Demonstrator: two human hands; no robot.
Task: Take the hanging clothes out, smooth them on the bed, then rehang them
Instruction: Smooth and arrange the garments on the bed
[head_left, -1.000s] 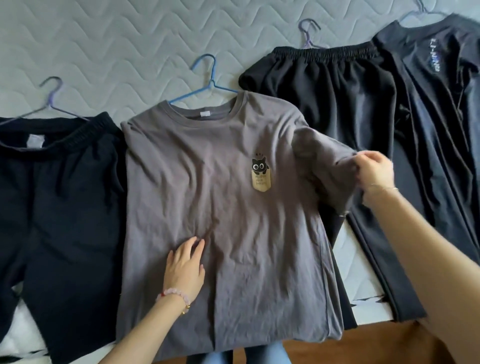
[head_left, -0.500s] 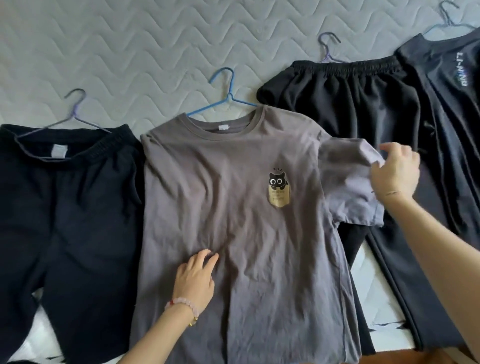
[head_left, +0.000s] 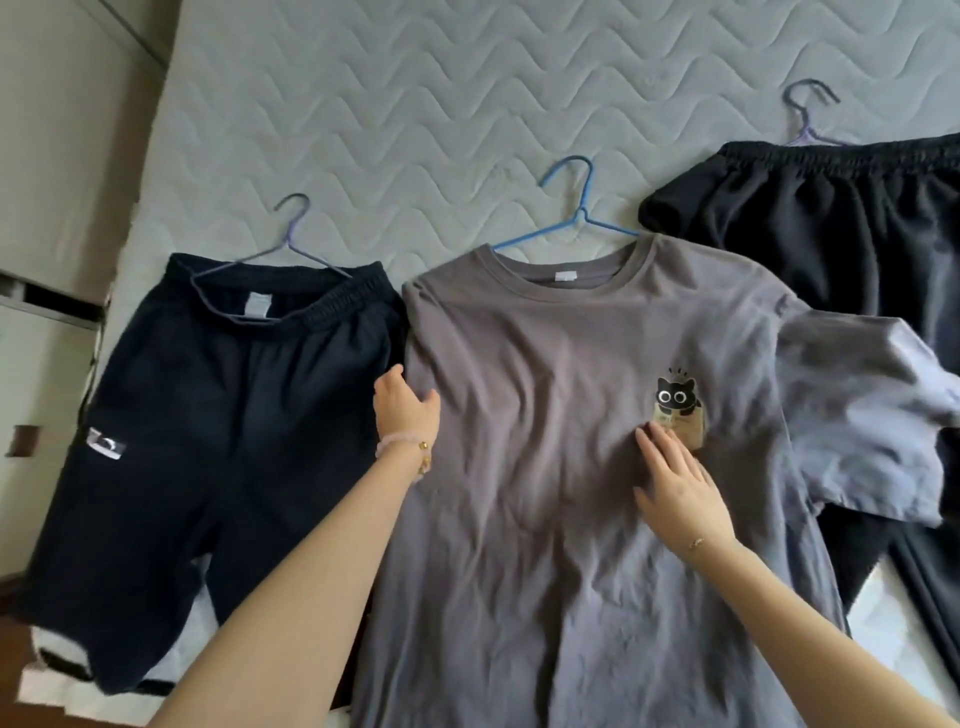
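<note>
While the grey T-shirt (head_left: 571, 441) lies on the bed (head_left: 415, 104), between dark shorts (head_left: 208, 441) on its left and black trousers (head_left: 831, 234) on its right, we see the right hand (head_left: 675, 483) flat on its chest, fingers straight, fingertips at the lower edge of the cat print (head_left: 675, 400). The left hand (head_left: 402, 408) sits at the shirt's left edge. Its fingers are foreshortened, and we cannot tell whether they grip the cloth or merely rest on it. The shirt's left sleeve is out of sight, and its hem is cut off by the frame. Only the hook and shoulders of the blue hanger (head_left: 576, 208) show above the collar.
</note>
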